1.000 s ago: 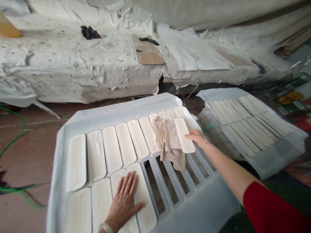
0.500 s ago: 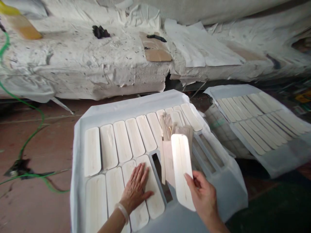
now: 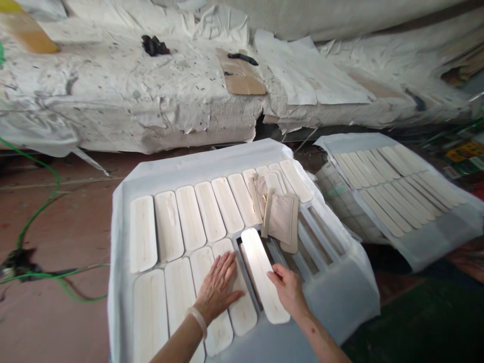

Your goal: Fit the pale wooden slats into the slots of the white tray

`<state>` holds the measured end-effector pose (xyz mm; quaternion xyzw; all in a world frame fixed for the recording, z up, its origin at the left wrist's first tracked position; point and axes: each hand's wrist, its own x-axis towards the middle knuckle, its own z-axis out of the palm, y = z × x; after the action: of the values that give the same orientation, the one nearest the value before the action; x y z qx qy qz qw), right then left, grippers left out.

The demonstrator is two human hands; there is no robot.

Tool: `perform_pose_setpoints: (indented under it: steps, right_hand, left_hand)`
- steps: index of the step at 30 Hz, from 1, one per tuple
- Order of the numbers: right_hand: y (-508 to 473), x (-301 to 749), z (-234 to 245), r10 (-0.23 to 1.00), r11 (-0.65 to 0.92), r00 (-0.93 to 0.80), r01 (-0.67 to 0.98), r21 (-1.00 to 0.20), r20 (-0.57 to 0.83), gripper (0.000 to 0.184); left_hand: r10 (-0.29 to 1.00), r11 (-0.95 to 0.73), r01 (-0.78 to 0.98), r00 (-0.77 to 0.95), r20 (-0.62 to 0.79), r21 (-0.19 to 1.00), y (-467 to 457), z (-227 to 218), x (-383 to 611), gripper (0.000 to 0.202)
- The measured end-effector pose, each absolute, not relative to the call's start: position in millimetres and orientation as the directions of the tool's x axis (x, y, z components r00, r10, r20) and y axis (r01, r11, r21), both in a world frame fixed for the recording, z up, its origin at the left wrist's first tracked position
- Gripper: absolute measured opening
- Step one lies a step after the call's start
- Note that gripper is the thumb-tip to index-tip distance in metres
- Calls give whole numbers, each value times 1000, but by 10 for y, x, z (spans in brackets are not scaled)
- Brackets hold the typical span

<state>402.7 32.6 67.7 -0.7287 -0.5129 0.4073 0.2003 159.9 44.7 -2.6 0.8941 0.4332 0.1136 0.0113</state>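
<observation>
My right hand (image 3: 288, 288) grips the right edge of a long white panel with rounded corners (image 3: 262, 280). That panel is tilted over a dark slot in the grey-white sheet (image 3: 302, 333). With its fingers stretched out, my left hand (image 3: 220, 281) lies flat on a neighbouring white panel (image 3: 240, 297). More panels like it stand in two rows on the sheet. Beige fabric pieces (image 3: 280, 218) are heaped at the right of the upper row, just beyond the held panel.
Uncovered slots (image 3: 323, 234) lie at the right of the sheet. A second sheet of panels (image 3: 397, 186) stands farther right. Behind runs a covered bench (image 3: 132, 101) with cardboard (image 3: 242, 75), a black crumpled item (image 3: 154, 45) and a yellow bottle (image 3: 28, 30). A green hose (image 3: 47, 201) hangs left.
My right hand has moved left and brought the white panel over the slot beside my left hand. My left hand stays almost in place, flat on its panel.
</observation>
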Motion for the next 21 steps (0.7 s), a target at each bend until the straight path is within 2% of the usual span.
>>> perform_pose_setpoints:
  steps: [5,10,15,21]
  right_hand:
    - [453,4080,270,859,-476,49,443,-760,-510,22]
    - [496,4125,83,817,-531,-21,364,-765,-577,21]
    - [587,4171,-2,792,-544,-72,368,-754,-606,23]
    - [686,4172,15,781,-527,-96,428,-734,-617,21]
  left_hand:
    - [805,-586,800,559,199,127,463,-68,1645,79]
    - [858,-509,847,485,171,150,468,-58,1781,76]
    - [884,-463,873,443,147,155,475,-56,1871,72]
    - [866,-494,860,474,158,127,515,-56,1895,71]
